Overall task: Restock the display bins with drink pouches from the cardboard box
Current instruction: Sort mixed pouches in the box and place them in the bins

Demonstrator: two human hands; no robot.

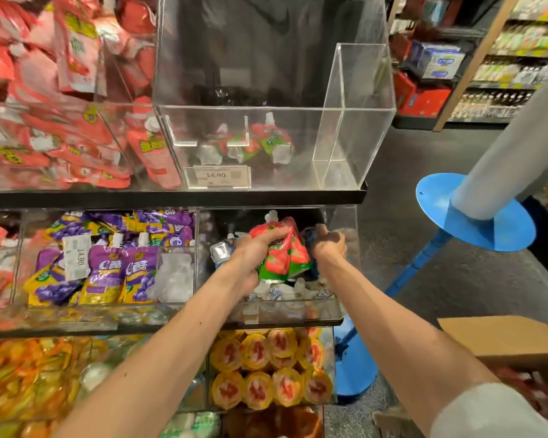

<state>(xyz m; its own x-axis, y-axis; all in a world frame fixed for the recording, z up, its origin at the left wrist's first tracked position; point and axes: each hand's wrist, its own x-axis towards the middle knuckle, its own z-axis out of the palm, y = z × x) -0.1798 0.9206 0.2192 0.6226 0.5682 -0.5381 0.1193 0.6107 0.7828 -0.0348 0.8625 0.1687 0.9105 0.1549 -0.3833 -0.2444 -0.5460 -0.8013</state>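
My left hand (253,252) grips a bunch of red-and-green strawberry drink pouches (283,257) inside the clear middle-row right bin (298,312). My right hand (329,245) is in the same bin near its right wall, fingers curled round a dark blue pouch (310,237) that is mostly hidden. White-and-blue pouches (277,292) lie on the bin floor. The upper clear bin (355,147) holds only a few strawberry pouches (260,143). A corner of the cardboard box (503,338) shows at the lower right.
Purple grape pouches (108,270) fill the bin to the left and red pouches (60,121) fill the upper left bins. Yellow jelly cups (272,371) sit in the bottom bin. A blue stand (475,213) and a grey-sleeved person (519,147) are on the right.
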